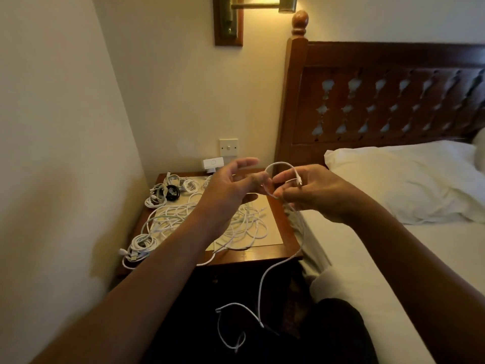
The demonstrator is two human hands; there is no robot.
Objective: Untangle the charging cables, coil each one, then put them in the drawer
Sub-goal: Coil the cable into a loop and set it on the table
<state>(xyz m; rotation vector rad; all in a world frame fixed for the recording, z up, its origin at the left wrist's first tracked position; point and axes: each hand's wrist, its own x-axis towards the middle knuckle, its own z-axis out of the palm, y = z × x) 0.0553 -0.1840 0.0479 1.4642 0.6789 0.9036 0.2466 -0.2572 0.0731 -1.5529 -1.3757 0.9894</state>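
One white cable (pixel 280 164) held up between both hands, above the tabletop (pixel 252 254); right grip (pixel 315 193) pinches it near the plug end; left grip (pixel 231 187) half spread, middle fingers curled at the cable, cannot tell if they hold it; the cable's slack hangs down to the lap; on the tabletop: one loose white tangle (pixel 210 222), three coiled white bundles (pixel 139 245), one black coil (pixel 172 191); bed (pixel 393 258) on the right, one pillow (pixel 406 179).
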